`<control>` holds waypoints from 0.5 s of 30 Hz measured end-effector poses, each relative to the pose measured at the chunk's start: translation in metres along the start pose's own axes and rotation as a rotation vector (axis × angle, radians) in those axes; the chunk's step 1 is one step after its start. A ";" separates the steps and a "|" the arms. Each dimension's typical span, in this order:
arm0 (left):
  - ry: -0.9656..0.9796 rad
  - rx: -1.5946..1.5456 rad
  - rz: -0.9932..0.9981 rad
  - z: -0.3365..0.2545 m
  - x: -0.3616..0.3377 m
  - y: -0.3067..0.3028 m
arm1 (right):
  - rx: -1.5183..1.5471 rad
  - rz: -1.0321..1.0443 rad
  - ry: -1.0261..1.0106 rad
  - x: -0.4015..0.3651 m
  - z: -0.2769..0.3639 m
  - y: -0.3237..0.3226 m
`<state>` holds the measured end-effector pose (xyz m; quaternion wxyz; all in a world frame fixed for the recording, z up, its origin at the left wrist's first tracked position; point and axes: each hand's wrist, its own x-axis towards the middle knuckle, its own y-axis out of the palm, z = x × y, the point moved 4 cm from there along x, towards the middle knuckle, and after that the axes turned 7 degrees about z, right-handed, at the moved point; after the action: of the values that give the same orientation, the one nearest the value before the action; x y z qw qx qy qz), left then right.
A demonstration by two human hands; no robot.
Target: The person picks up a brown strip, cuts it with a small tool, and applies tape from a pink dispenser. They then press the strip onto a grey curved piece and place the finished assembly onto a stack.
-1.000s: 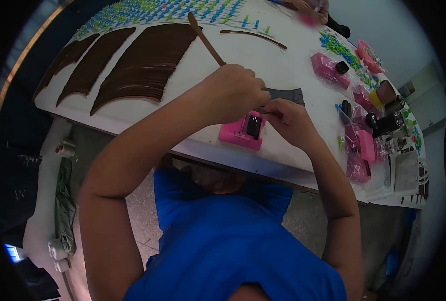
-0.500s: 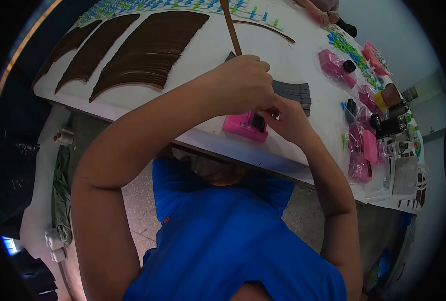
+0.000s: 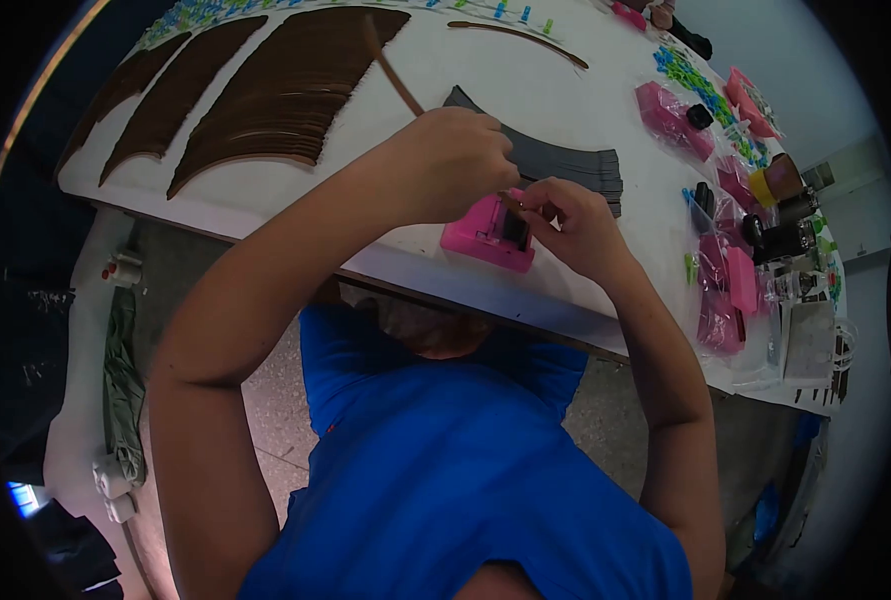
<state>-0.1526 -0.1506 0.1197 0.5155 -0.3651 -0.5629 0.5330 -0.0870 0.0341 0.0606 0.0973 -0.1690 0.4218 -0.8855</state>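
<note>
My left hand (image 3: pixel 457 160) is closed around a long brown strip (image 3: pixel 393 68), whose far part sticks out above the knuckles, up and to the left. Just right of it, my right hand (image 3: pixel 573 225) pinches the strip's other end between thumb and fingers. Both hands are over a pink device (image 3: pixel 482 238) with a black part, at the table's near edge. Behind the hands lies a curved stack of dark grey strips (image 3: pixel 562 165), partly hidden by them.
Fanned brown strips (image 3: pixel 275 90) lie at the left. A single brown strip (image 3: pixel 521 40) is farther back. Blue and green clips (image 3: pixel 690 85), pink boxes (image 3: pixel 670 118) in plastic and black-capped containers (image 3: pixel 787 250) stand right. Another person's hand (image 3: pixel 660 15) shows at the far edge.
The brown strip has tilted leftward with my left hand, which has moved slightly left. My hands have moved a little apart, and more of the grey stack shows.
</note>
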 end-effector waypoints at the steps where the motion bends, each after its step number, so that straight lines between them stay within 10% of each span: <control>1: 0.007 -0.006 0.002 0.002 -0.003 0.008 | -0.054 0.005 -0.038 -0.002 0.001 -0.001; 15: 0.002 -0.263 -0.261 -0.009 -0.009 0.054 | -0.119 0.038 -0.050 -0.026 -0.009 -0.014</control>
<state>-0.1493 -0.1486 0.0640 0.5285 -0.3538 -0.6700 0.3830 -0.0673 0.0577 0.0606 0.1145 -0.1886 0.4743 -0.8523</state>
